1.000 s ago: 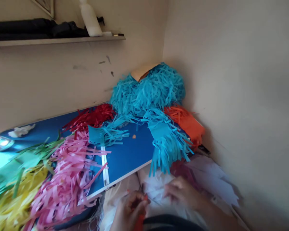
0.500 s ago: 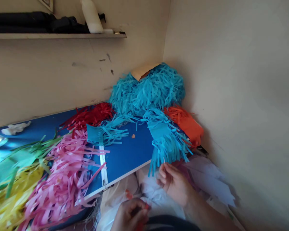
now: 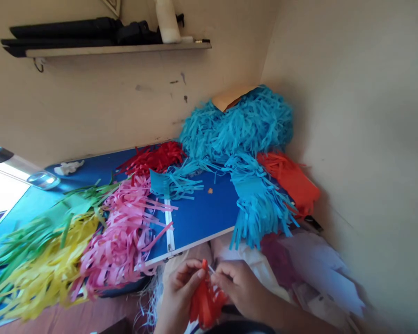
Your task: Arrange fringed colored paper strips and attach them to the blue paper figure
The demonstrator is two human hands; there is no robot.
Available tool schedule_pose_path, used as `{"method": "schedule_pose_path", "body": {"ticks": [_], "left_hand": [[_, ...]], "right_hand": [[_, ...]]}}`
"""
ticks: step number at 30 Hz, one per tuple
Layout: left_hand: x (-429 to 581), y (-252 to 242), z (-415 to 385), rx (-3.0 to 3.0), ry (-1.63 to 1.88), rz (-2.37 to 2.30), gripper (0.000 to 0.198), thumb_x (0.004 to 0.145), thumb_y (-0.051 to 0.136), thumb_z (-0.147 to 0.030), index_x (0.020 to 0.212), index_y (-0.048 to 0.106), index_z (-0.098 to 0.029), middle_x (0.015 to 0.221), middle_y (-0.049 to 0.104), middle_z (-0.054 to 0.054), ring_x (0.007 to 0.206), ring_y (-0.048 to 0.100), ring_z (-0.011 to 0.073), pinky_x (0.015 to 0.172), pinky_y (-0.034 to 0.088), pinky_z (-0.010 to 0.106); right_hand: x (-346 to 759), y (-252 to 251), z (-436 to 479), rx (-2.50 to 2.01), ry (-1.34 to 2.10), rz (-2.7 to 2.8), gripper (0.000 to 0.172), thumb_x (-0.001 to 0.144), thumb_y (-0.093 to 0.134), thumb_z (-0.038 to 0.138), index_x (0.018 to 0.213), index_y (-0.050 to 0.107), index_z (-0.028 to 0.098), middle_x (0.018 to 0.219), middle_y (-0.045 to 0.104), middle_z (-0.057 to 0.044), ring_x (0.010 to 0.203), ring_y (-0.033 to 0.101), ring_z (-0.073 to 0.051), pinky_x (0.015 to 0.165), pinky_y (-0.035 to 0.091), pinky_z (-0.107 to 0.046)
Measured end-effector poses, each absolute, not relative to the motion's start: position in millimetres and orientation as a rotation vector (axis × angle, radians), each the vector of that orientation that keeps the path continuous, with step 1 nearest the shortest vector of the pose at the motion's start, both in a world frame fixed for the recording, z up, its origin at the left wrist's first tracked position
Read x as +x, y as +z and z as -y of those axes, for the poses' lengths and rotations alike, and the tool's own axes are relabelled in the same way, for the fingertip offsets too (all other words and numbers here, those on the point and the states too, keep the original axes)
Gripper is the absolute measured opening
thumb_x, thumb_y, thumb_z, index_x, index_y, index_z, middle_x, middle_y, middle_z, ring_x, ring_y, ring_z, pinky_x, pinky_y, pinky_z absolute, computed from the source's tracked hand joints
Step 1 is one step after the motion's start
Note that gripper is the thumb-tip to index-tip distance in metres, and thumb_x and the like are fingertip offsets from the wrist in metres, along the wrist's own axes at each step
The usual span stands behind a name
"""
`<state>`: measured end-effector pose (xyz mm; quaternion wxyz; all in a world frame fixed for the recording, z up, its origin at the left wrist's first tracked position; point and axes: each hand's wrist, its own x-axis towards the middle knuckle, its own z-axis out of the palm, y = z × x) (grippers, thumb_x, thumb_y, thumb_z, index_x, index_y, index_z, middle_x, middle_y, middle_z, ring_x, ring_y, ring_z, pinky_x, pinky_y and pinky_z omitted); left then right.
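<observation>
An orange-red paper tassel (image 3: 205, 304) hangs in front of my lap, its strips drooping downward. My left hand (image 3: 184, 287) pinches it near its narrow top, thumb and fingers closed. Close beside it, my right hand (image 3: 242, 287) is closed on a thin white strand (image 3: 211, 268), whose tip reaches the top of the tassel. Whether the strand is string or something stiffer I cannot tell. Beyond my hands, blue fringed paper (image 3: 257, 199) hangs over the front edge of the blue table (image 3: 205, 215).
Fringed paper lies in heaps: pink (image 3: 125, 227), yellow (image 3: 52, 264), green (image 3: 55, 218), red (image 3: 156, 160), orange (image 3: 292, 181), and a big blue pile (image 3: 240, 125) in the corner. A clear bottle (image 3: 24, 169) lies at the left. Above runs a wall shelf (image 3: 118, 50).
My right hand has come down and back from the hanging blue fringe to meet my left hand. The tassel has risen into fuller view. The camera has turned left.
</observation>
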<state>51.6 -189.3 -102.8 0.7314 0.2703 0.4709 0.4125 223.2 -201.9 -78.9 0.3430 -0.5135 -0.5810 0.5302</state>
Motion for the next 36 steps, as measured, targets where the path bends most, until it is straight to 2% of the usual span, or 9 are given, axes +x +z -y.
{"method": "schedule_pose_path", "body": {"ticks": [9, 11, 14, 16, 20, 25, 29, 32, 36], "left_hand": [[60, -100, 193, 0.726, 0.906, -1.118, 0.033, 0.064, 0.084, -0.04, 0.078, 0.068, -0.015, 0.073, 0.071, 0.003, 0.066, 0.065, 0.0132, 0.063, 0.051, 0.021], [60, -102, 194, 0.857, 0.922, -1.162, 0.033, 0.065, 0.082, -0.04, 0.081, 0.065, -0.017, 0.074, 0.072, 0.003, 0.07, 0.068, 0.0158, 0.065, 0.053, 0.023], [57, -107, 194, 1.058, 0.916, -1.253, 0.03, 0.069, 0.077, -0.037, 0.087, 0.06, -0.019, 0.079, 0.075, 0.006, 0.073, 0.072, 0.0205, 0.066, 0.056, 0.027], [56, -107, 194, 1.215, 0.891, -1.325, 0.026, 0.07, 0.074, -0.032, 0.088, 0.06, -0.021, 0.085, 0.076, 0.007, 0.073, 0.073, 0.0214, 0.066, 0.057, 0.029], [56, -100, 193, 1.528, 0.812, -1.407, 0.027, 0.07, 0.073, -0.029, 0.095, 0.063, -0.025, 0.082, 0.077, 0.003, 0.08, 0.074, 0.0233, 0.073, 0.058, 0.032], [60, -96, 192, 1.587, 0.79, -1.4, 0.021, 0.073, 0.071, -0.032, 0.092, 0.063, -0.025, 0.082, 0.077, 0.005, 0.074, 0.073, 0.0229, 0.063, 0.056, 0.03], [47, -98, 187, 1.726, 0.745, -1.4, 0.026, 0.08, 0.061, -0.026, 0.106, 0.063, -0.025, 0.081, 0.075, 0.002, 0.063, 0.066, 0.017, 0.062, 0.051, 0.026], [33, -100, 184, 1.809, 0.655, -1.35, 0.038, 0.082, 0.057, -0.021, 0.119, 0.06, -0.026, 0.082, 0.073, 0.0, 0.058, 0.061, 0.0138, 0.058, 0.047, 0.024], [34, -104, 182, 1.841, 0.683, -1.322, 0.043, 0.08, 0.059, -0.018, 0.121, 0.058, -0.026, 0.082, 0.073, 0.0, 0.065, 0.064, 0.0157, 0.063, 0.048, 0.025]], "right_hand": [[225, -80, 202, -1.421, 1.363, 1.558, 0.026, 0.089, 0.055, 0.031, 0.068, 0.059, 0.017, 0.066, 0.06, 0.001, 0.068, 0.055, -0.014, 0.065, 0.037, -0.025], [227, -79, 201, -1.466, 1.36, 1.574, 0.016, 0.085, 0.064, 0.032, 0.079, 0.059, 0.017, 0.072, 0.061, 0.001, 0.069, 0.055, -0.014, 0.064, 0.037, -0.024], [231, -74, 201, -1.423, 1.461, 1.561, 0.034, 0.08, 0.07, 0.028, 0.108, 0.053, 0.019, 0.087, 0.065, 0.0, 0.076, 0.059, -0.015, 0.067, 0.041, -0.024], [233, -72, 202, -1.368, 1.49, 1.573, 0.032, 0.085, 0.063, 0.024, 0.114, 0.05, 0.019, 0.095, 0.066, -0.002, 0.083, 0.061, -0.016, 0.073, 0.044, -0.025], [226, -84, 204, -1.398, 1.263, 1.735, 0.012, 0.094, 0.05, 0.023, 0.099, 0.059, 0.019, 0.095, 0.066, -0.005, 0.089, 0.061, -0.019, 0.078, 0.044, -0.03], [231, -106, 196, -1.347, 0.839, 1.842, 0.036, 0.097, 0.043, 0.039, 0.071, 0.058, 0.019, 0.075, 0.061, -0.007, 0.079, 0.055, -0.022, 0.078, 0.041, -0.037], [311, -75, 170, -1.224, 1.161, 1.146, 0.045, 0.092, 0.048, 0.062, 0.073, 0.057, 0.021, 0.066, 0.053, 0.001, 0.05, 0.038, -0.011, 0.049, 0.033, -0.024], [383, -37, 148, -1.103, 1.09, 0.852, 0.041, 0.073, 0.074, 0.059, 0.071, 0.056, 0.023, 0.052, 0.035, 0.009, 0.042, 0.024, -0.007, 0.042, 0.022, -0.019], [384, -26, 153, -1.355, 0.91, 1.181, 0.026, 0.082, 0.07, 0.048, 0.08, 0.067, 0.021, 0.061, 0.056, 0.003, 0.049, 0.048, -0.009, 0.049, 0.038, -0.021]]}}
